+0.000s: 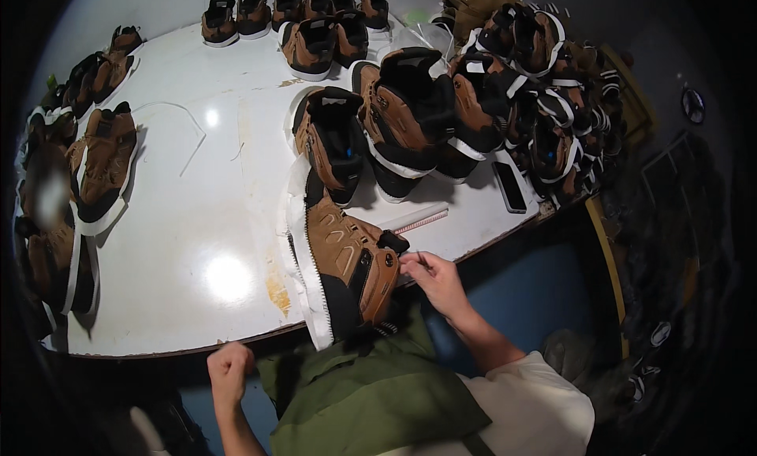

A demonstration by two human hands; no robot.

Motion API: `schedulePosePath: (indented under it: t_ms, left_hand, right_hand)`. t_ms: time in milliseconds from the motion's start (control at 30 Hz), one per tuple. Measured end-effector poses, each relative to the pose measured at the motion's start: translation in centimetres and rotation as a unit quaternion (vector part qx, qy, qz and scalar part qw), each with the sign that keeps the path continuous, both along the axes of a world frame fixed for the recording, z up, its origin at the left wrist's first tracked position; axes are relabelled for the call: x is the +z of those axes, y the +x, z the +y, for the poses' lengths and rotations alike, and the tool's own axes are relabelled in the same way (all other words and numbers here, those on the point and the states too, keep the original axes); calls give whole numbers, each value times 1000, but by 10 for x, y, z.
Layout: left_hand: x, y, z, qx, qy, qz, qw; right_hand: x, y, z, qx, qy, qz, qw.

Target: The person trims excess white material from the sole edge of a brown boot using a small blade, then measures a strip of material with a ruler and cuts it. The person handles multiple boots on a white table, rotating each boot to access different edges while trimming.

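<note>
A brown and black shoe (341, 247) lies on its side at the table's front edge, its lower end against the green apron (371, 397). A white band (303, 259) with a stitched edge runs along its left side. My right hand (438, 286) is at the shoe's right side, thumb and fingers pinched together around something thin and dark, too small to name. Off to the shoe's left, just below the table edge, my left hand (230, 369) is closed in a fist. What it holds, if anything, is hidden.
More shoes (406, 113) stand just beyond, some stacked. A heap of shoes (552, 125) fills the right end, with a phone (510, 188) beside it. A ruler (422, 218) lies near my right hand. Other shoes (106, 160) line the left edge; thread (195, 132) lies on the white table (181, 243).
</note>
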State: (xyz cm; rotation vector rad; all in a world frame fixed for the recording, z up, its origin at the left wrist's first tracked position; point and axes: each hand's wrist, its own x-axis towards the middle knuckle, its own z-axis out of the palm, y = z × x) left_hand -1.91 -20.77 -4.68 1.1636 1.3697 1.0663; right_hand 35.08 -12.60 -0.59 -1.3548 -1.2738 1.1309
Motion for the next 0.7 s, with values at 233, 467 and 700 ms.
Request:
schedulePosePath:
  t_ms: [233, 467, 700]
  left_hand:
    - [40, 22, 7, -40, 89, -32, 995]
    - [32, 63, 56, 9, -42, -266, 963]
    - [28, 59, 57, 111, 4, -429, 896]
  right_hand:
    - [13, -30, 17, 55, -136, 147, 978]
    - [27, -65, 6, 206, -41, 92, 973]
    - [29, -102, 4, 258, -62, 178, 947]
